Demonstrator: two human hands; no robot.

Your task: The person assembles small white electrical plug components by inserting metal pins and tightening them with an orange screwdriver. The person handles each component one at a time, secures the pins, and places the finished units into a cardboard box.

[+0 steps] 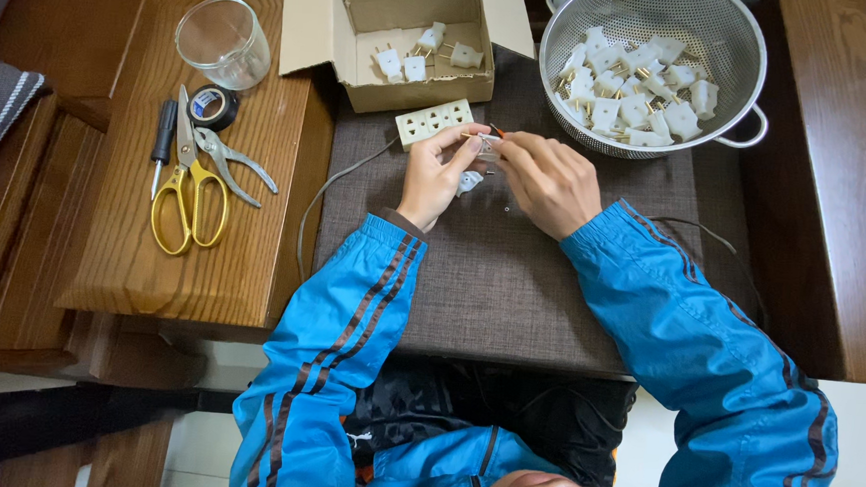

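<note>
Two bare hands meet over a brown woven mat (511,278), pinching a small white plastic plug part (488,144) between them: the left hand (435,176) grips from one side, the right hand (549,183) closes its fingertips on the other. Just beyond lies a cream plastic socket strip (433,122). An open brown cardboard box (406,33) and a perforated steel colander (660,137) each hold white plugs.
</note>
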